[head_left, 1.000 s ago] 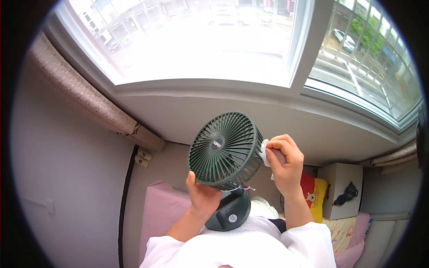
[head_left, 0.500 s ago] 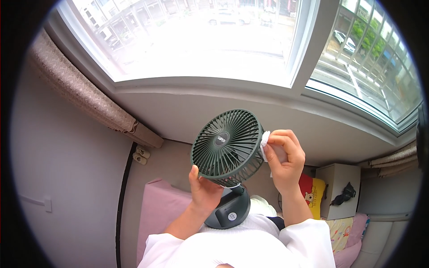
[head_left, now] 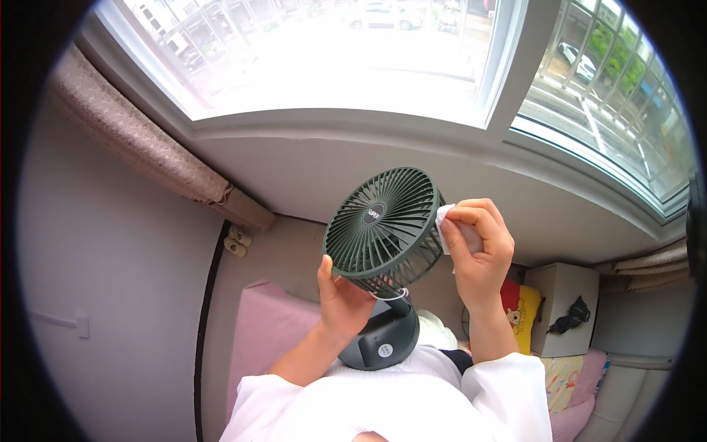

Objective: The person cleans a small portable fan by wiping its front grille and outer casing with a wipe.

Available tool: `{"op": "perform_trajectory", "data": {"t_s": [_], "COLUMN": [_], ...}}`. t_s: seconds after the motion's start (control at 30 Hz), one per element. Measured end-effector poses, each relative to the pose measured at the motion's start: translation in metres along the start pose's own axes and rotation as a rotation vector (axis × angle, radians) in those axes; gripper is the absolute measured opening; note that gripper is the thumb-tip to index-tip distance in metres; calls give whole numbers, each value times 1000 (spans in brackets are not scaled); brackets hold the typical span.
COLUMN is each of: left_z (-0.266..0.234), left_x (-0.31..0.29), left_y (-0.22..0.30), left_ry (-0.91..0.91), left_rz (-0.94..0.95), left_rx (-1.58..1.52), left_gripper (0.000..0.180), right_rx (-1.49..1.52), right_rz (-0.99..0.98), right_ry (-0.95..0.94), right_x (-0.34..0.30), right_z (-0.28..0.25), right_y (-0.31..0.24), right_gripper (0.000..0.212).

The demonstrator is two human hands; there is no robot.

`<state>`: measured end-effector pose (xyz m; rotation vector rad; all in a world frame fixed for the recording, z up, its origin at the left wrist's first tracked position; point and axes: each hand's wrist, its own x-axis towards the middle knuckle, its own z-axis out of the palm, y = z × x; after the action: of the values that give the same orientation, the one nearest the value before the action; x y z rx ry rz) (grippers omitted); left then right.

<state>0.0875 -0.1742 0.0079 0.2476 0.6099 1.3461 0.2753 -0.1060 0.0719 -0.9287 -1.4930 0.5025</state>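
A dark green desk fan [head_left: 398, 254], with a round slatted cage, is held in front of my chest. Its rounded base [head_left: 387, 346] is close against my white top, and a pale loop of cord or ring shows at the neck. My left hand [head_left: 345, 303] grips the lower left of the cage, thumb on the rim and the other fingers mostly hidden behind it. Pinched in my right hand [head_left: 482, 247], a crumpled white tissue or cloth [head_left: 444, 225] touches the right side of the cage.
Large windows [head_left: 490, 132] rise ahead above a pale wall. A patterned curtain [head_left: 147, 140] hangs at left, with light shoes [head_left: 237, 241] below it. A pink-covered surface [head_left: 269, 324] lies at lower left. At right stand a cabinet [head_left: 567, 295] and a yellow-and-red cushion [head_left: 524, 317].
The fan head and both hands have shifted slightly up and right in the picture. The cage is tilted more, showing more of its side slats. The tissue stays at its right side.
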Motion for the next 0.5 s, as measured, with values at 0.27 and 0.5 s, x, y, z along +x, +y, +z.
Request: {"op": "perform_trajectory", "data": {"t_s": [0.27,0.5], "left_z": [10,14], "left_x": [1,2], "left_y": [-2,4], "left_ry": [80,147], "left_rz": [40,85], "left_rx": [34,90], "left_gripper": [73,67], "right_rx": [-244,-342], "right_rz": [-373,-528], "right_ry": [13,-35], "right_x": [-36,-55], "right_z": [15,15], "right_y": [-7,17], "right_gripper": [33,32]}}
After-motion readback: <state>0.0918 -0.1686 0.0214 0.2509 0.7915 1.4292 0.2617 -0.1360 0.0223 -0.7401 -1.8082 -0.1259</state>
